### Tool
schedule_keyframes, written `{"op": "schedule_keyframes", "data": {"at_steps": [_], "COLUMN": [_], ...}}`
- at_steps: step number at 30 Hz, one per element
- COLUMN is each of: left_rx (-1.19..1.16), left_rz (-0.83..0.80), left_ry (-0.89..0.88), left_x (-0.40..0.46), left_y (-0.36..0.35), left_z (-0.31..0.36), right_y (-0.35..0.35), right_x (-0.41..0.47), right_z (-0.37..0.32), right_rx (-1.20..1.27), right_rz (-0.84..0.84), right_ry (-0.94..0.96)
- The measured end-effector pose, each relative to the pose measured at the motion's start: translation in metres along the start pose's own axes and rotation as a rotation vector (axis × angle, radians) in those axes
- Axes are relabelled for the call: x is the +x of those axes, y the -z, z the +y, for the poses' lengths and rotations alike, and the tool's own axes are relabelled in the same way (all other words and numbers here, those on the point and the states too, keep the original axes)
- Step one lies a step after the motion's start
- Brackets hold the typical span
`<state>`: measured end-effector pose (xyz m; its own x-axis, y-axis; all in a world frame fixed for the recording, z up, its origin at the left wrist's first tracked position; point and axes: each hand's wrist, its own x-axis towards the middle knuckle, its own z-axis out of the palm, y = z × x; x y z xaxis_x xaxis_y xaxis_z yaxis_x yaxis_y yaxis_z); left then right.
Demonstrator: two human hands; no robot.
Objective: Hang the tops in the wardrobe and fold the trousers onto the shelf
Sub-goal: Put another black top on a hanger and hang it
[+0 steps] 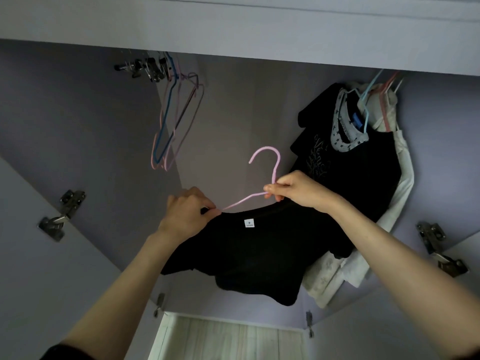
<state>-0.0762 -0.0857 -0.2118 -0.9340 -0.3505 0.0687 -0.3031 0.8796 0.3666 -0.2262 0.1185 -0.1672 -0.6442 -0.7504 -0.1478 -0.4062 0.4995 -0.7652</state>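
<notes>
Nearest, two bare forearms are reaching up into the open wardrobe (78, 105). The left hand (185, 215) is pinching the collar edge of a black top (249, 255) between thumb and fingers, right where the pink hanger (270, 172) arm is disappearing into the neck opening. The right hand (296, 189) is pinching the hanger at the base of its hook, fingers curled round the wire, with the top's other shoulder lying under the wrist.

The top is hanging between the two hands, in front of the wardrobe's back wall, its body and one sleeve sagging below. A white label (249, 223) is showing inside the neck. It looks soft, light and limp, so it will probably slide off a thin wire shoulder unless the collar is being stretched over each end; the neckline seam seems the best place to take it. The hanger looks light and stiff, best carried by the neck under the hook.

Farther back, empty hangers (171, 118) are hanging at the upper left beside metal clips (145, 67). At the right, a dark printed top (348, 162) and pale garments (389, 203) are already hanging.
</notes>
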Motion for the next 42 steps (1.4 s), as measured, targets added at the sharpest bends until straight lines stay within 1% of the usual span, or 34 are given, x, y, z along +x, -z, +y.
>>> {"op": "schedule_keyframes", "data": {"at_steps": [2, 4, 6, 9, 12, 14, 17, 20, 25, 28, 31, 33, 36, 39, 42], "left_rx": [-0.004, -0.011, -0.042, -0.071, -0.159, -0.189, -0.185, -0.205, -0.255, -0.260, -0.254, -0.214, -0.163, -0.130, -0.153], "left_rz": [0.010, 0.060, 0.114, 0.134, 0.129, 0.150, 0.177, 0.192, 0.283, 0.302, 0.324, 0.332, 0.323, 0.309, 0.357], "left_ry": [-0.100, -0.166, -0.192, -0.217, -0.186, -0.142, -0.118, -0.104, -0.072, -0.111, -0.166, -0.197, -0.264, -0.365, -0.353], "left_x": [0.001, 0.000, 0.000, 0.002, 0.004, 0.003, 0.001, 0.001, -0.002, -0.002, -0.002, -0.004, -0.006, -0.005, 0.000], "left_y": [0.000, 0.000, 0.001, 0.002, 0.005, 0.008, 0.008, 0.009, 0.014, 0.011, 0.006, 0.003, -0.002, -0.008, -0.012], "left_z": [0.007, 0.013, 0.016, 0.017, 0.013, 0.009, 0.005, 0.003, 0.000, 0.009, 0.019, 0.023, 0.029, 0.046, 0.060], "right_y": [-0.001, 0.000, 0.003, 0.008, 0.011, 0.010, 0.004, 0.000, 0.008, 0.001, -0.011, -0.010, -0.011, -0.021, -0.029], "right_x": [0.001, 0.002, 0.000, -0.004, -0.010, -0.014, -0.017, -0.020, -0.028, -0.021, -0.014, -0.014, -0.016, -0.018, -0.024], "right_z": [-0.002, -0.003, -0.003, 0.001, 0.012, 0.026, 0.044, 0.055, 0.060, 0.038, 0.012, 0.005, 0.007, 0.012, 0.015], "right_rx": [-0.006, 0.005, 0.025, 0.079, 0.137, 0.155, 0.112, 0.080, -0.024, -0.045, 0.072, 0.114, 0.068, -0.014, -0.088], "right_rz": [-0.038, -0.027, -0.008, 0.001, 0.004, 0.024, 0.117, 0.215, 0.257, 0.261, 0.282, 0.290, 0.284, 0.395, 0.515], "right_ry": [-0.008, -0.007, -0.001, 0.014, 0.066, 0.057, 0.015, 0.013, 0.020, 0.109, 0.201, 0.219, 0.220, 0.251, 0.357]}}
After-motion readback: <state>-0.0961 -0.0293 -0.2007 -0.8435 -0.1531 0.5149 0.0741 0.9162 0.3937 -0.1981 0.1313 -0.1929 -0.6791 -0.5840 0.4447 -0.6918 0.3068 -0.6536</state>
